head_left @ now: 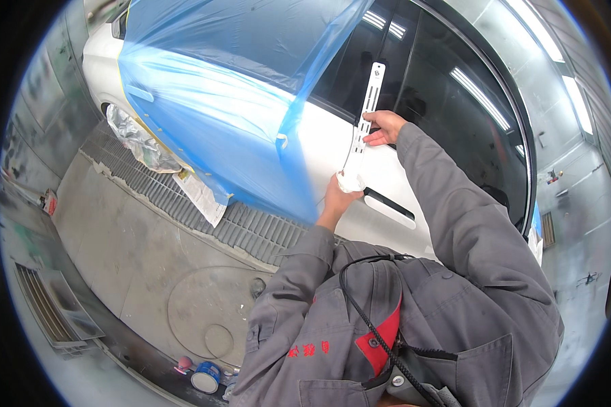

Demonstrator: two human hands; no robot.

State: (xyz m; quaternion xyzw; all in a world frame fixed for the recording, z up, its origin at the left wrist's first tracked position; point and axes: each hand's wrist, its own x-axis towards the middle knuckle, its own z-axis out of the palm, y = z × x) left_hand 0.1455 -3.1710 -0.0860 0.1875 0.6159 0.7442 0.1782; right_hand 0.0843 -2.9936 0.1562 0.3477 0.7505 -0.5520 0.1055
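Note:
A long, flat white strip with slots (372, 95) stands slightly tilted in front of the car's side, its upper end over the dark window. My right hand (384, 127) grips its middle from the right, thumb and fingertips at its edges. Lower down, my left hand (341, 198) is closed around a crumpled-looking white piece (350, 180) at the strip's lower end. I cannot tell whether that piece is cloth, paper or part of the strip. Behind both hands is the white car door (326, 136), its handle recess (390, 207) just right of my left hand.
Blue masking film (210, 115) covers the car's left part. Wrapping covers the wheel (132, 139), and paper (200, 197) hangs over the floor grating (265, 230). A thin hose (170, 305) loops on the floor. A blue can (206, 377) stands at the lower left.

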